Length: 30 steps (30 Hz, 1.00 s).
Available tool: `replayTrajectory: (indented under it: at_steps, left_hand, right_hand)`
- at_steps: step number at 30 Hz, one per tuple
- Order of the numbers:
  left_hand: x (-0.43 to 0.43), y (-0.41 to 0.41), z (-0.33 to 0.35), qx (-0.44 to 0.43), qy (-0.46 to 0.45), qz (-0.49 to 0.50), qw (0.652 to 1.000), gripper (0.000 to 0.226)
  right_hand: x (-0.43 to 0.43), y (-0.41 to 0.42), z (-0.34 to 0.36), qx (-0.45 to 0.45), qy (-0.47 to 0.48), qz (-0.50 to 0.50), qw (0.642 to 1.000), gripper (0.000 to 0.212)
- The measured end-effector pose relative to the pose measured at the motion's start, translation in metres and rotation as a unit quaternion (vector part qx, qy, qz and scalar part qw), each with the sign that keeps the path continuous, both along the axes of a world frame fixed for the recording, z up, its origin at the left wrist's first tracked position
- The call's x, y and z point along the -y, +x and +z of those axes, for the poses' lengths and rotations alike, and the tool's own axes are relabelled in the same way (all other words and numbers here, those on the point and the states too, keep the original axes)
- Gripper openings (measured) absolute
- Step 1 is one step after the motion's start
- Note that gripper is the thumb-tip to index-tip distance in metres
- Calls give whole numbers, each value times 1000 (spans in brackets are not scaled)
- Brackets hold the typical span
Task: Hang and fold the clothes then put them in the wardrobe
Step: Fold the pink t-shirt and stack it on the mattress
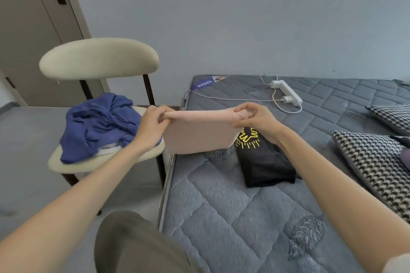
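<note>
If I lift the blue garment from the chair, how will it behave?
Probably floppy: the blue garment lies crumpled in soft folds on the chair. Lifted at one point, it would likely sag and unravel.

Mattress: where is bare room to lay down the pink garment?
Bare mattress nearer than the black shirt, and between shirt and power strip. Crowded: pillows along the right; blue garment covers the chair seat.

Both bare arms stretch forward; the left hand [153, 123] and right hand [255, 119] each pinch a top corner of the pink garment [197, 137] between them.
</note>
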State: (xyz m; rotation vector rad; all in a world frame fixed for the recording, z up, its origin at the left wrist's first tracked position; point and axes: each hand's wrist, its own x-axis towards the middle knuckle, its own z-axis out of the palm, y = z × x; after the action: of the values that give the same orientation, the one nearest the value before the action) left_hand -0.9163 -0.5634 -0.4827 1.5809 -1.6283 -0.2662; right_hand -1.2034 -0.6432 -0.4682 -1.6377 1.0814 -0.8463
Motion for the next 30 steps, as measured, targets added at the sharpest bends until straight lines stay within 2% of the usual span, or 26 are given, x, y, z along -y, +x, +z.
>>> replayTrajectory:
  at_steps: [3, 6, 11, 13, 16, 18, 21, 24, 26, 28, 30]
  left_hand:
    - [-34, -4, -33, 40, 50, 1, 998, 18]
    - [-65, -7, -58, 28, 108, -21, 993, 18]
    - [-99, -12, -79, 24, 228, -184, 956, 17]
    - [-110, -18, -87, 13, 279, -202, 939, 17]
    - [-120, -25, -97, 23, 308, -220, 925, 23]
    - [-124, -26, -102, 27, 324, -228, 918, 35]
    - [-127, -24, -113, 18, 341, -226, 912, 30]
    - [-130, -18, -118, 21, 353, -235, 905, 19]
    - [-129, -12, -118, 9, 350, -242, 905, 17]
    - [-124, -7, -117, -5, 319, -207, 925, 10]
    - [-115, -5, -117, -83, 262, -118, 954, 13]
  right_hand:
    - [-28, -19, -32, -39, 25, 42, 998, 41]
    - [-55, -34, -57, -104, 50, 72, 991, 61]
    - [-90, -50, -91, -191, 56, 107, 974, 43]
    - [-101, -55, -102, -206, 51, 114, 971, 40]
    - [-113, -59, -113, -226, 39, 112, 967, 36]
    - [-118, -60, -118, -241, 15, 105, 965, 34]
    - [-122, -63, -127, -234, -15, 111, 966, 33]
    - [-125, -59, -135, -258, 24, 147, 955, 37]
    - [-126, -57, -137, -230, 42, 153, 960, 33]
    - [-126, -55, -137, -174, 46, 123, 976, 29]
    - [-123, -48, -136, -113, 61, 86, 988, 27]
